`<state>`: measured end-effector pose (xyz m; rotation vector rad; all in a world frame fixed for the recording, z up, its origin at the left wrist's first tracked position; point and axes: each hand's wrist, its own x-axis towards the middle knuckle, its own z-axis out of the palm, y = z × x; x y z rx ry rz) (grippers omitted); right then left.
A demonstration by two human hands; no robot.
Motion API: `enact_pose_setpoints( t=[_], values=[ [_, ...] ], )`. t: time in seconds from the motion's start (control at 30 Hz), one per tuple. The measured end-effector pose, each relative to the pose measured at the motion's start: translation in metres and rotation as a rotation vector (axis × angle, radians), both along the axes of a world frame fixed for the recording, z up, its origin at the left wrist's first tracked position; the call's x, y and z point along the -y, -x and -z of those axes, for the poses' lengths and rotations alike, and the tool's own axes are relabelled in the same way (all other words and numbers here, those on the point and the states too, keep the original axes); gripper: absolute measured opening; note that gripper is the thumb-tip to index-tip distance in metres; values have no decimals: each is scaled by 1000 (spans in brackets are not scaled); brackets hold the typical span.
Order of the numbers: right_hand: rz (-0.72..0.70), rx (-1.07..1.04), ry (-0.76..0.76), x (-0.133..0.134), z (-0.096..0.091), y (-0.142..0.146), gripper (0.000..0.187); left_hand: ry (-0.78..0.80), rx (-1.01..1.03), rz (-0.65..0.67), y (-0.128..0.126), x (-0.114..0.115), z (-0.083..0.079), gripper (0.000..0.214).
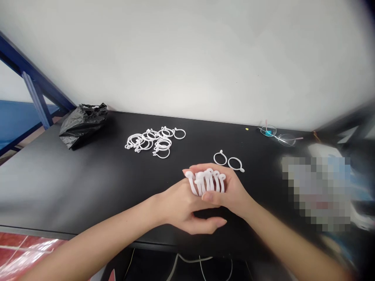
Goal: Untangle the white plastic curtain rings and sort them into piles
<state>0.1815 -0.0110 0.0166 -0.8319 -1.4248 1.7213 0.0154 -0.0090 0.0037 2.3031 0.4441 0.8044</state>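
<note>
Both hands meet over the middle of a black table (73,187). My right hand (231,193) is closed around a stack of several white plastic rings (206,181), whose knobbed ends stick up in a row. My left hand (184,208) lies against the stack from the left, fingers stretched out under and beside it, touching the rings. Two loose white rings (227,160) lie flat just beyond the hands. A pile of several more white rings (154,141) lies farther back to the left.
A crumpled black plastic bag (82,123) sits at the back left corner. A pair of glasses (277,134) lies at the back right near the white wall. A blurred-out patch covers the right side. Cables hang below the table's front edge.
</note>
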Motion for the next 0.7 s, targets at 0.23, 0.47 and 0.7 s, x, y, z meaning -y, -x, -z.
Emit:
enact_pose_setpoints(
  t=[0.23, 0.47, 0.7],
  values=[
    [88, 109, -50, 5, -8, 3, 24, -23, 3, 36, -4, 3, -5, 28],
    [199, -23, 135, 8, -4, 8, 29, 75, -34, 31, -1, 5, -4, 36],
    [249, 50, 10, 13, -4, 12, 17, 127, 13, 7, -6, 8, -2, 35]
  ],
)
